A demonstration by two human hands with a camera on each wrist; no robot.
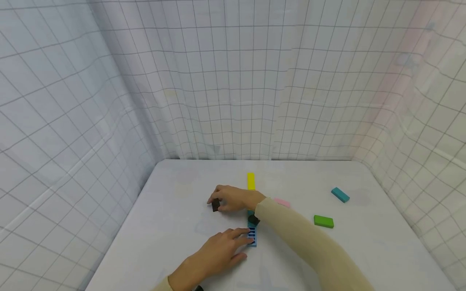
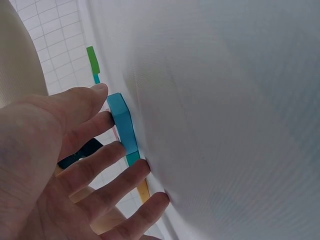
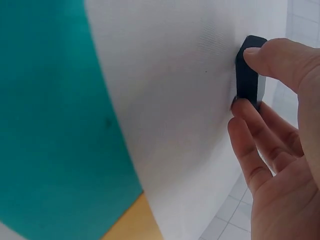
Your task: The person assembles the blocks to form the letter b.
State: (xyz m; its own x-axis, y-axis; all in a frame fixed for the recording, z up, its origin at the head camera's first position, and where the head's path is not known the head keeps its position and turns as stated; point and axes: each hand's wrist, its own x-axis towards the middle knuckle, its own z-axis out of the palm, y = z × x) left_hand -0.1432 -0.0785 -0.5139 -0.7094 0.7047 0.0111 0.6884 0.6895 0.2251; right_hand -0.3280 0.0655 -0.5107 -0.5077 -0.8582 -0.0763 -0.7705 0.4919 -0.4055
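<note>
My right hand [image 1: 233, 198] reaches across to the left side and pinches a black block [image 3: 247, 70] between thumb and fingertips. That block stands on edge right at the white table surface. My left hand [image 1: 220, 252] lies palm-down nearer the front, fingers spread and nearly straight. Its fingertips touch a blue block [image 2: 121, 122] with a slotted upper face. Behind the blue block, a teal block [image 2: 133, 158] and an orange-yellow block [image 2: 143, 190] continue a line. A bright yellow block [image 1: 251, 181] is at the far end; my right wrist partly covers the row.
A pink block [image 1: 282, 202] lies just right of the row, partly behind the right sleeve [image 1: 309, 242]. Farther right are a green block [image 1: 323, 221] and a blue-teal block [image 1: 340, 195]. Gridded white curtains [image 1: 225, 81] surround the white table [image 1: 174, 178] at the back and sides.
</note>
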